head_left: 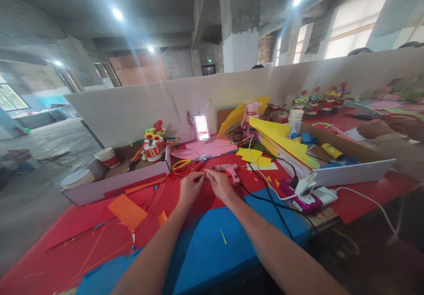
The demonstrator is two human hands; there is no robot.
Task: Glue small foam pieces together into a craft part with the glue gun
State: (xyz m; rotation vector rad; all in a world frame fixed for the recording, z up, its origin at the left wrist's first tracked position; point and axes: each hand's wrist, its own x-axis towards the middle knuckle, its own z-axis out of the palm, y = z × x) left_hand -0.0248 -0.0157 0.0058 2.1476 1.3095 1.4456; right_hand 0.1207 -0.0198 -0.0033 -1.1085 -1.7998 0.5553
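My left hand (191,188) and my right hand (220,185) meet over the red table covering, fingertips pinched close together. A tiny yellowish bit shows at the fingertips, too small to name. Just beyond my right hand lies a pink glue gun (232,171) on its side, its black cord trailing right. Scissors (182,166) with yellow handles rest beyond my left hand. Blue paper (212,242) spreads beneath my forearms, with a thin yellow sliver on it. An orange paper piece (127,212) lies to the left.
On the left, a shallow box (115,184) holds a paper-cup figure (153,147). Another box (354,173) with coloured rolls stands right, near a purple power strip (300,198) and crossing cords. A pink bottle (252,116) stands before the white partition (149,105).
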